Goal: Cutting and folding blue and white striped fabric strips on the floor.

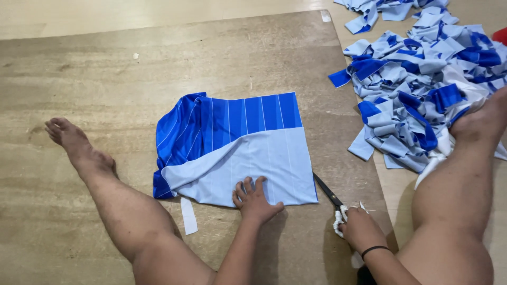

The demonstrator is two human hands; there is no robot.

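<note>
A folded piece of cloth (237, 142), dark blue with white stripes above and pale blue below, lies flat on a wooden board (132, 79). My left hand (255, 200) presses down on its near edge with fingers spread. My right hand (360, 228) grips black scissors (328, 192) by handles wrapped in white cloth. The blades point toward the lower right corner of the cloth and lie close to its edge.
A heap of blue and pale blue cloth pieces (422, 89) lies at the right, partly under my right foot (483, 119). My left leg (100, 179) stretches across the board. A small white strip (188, 215) lies beside it.
</note>
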